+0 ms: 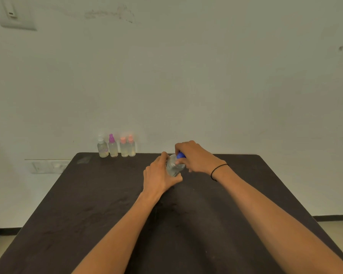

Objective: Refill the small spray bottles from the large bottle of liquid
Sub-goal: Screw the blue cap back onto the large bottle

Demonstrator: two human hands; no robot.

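A clear large bottle with a blue cap stands near the far middle of the dark table. My left hand grips the bottle's body from the left. My right hand curls over the blue cap from the right and hides most of it. Several small spray bottles stand in a row at the table's far left edge against the wall: one with a white top, one with a purple top, and two with orange tops. All hold pale liquid.
The table's far edge meets a plain wall. A wall socket plate sits low at the left, beyond the table. The floor shows past the table's left and right sides. A black band circles my right wrist.
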